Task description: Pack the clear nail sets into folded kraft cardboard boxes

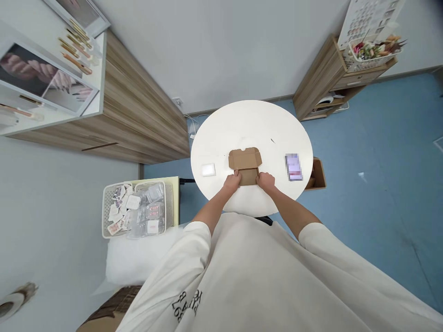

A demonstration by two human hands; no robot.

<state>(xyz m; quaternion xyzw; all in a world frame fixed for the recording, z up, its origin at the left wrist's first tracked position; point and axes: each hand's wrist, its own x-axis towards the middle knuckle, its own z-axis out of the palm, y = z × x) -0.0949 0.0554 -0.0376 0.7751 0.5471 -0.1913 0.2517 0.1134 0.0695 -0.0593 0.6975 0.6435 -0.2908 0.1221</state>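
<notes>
A brown cardboard box (pixel 245 160) lies on the round white table (pixel 249 120), its lid flap raised toward the far side and its inside showing. My left hand (pixel 232 180) grips the box's left side, thumb over the edge. At the right side, my right hand (pixel 266 180) holds the other wall with its fingers closed on it. To the left on the table is a small white flat case (pixel 208 169). A phone-like rectangle (pixel 294 167), blurred and purple, lies to the right. Beyond the box is a small dark thin item (pixel 272 140).
On the left, white baskets (pixel 168 207) hold small packs and clear plastic cases. A wooden cabinet (pixel 145 106) stands at the far left, a wooden shelf unit (pixel 316 69) at the far right. An open cardboard carton (pixel 319 174) sits on the floor beside the table.
</notes>
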